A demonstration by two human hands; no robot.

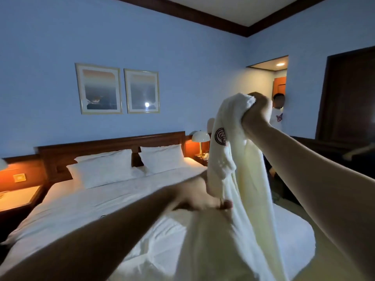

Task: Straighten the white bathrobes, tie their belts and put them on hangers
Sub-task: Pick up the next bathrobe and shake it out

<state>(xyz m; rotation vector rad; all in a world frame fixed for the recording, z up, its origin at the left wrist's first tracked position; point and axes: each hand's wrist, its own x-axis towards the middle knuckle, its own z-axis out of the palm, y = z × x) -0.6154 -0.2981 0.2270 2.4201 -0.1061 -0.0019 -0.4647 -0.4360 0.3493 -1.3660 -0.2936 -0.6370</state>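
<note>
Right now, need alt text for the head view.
A right hand grips a white bathrobe with a round embroidered logo, holding it up over a made bed, while the blurred left hand reaches to its lower fabric. Behind: two pillows, lit bedside lamps, two framed pictures, a person at the doorway.

Single view, head-worn, wide-angle. Stands at the foot of the bed (101, 209), facing forward toward the headboard (111, 145) and blue wall (60, 37). Both forearms reach in from the bottom edge, close to the lens. Frame edges curve. Doorway (278, 82) at far right, well back.
</note>
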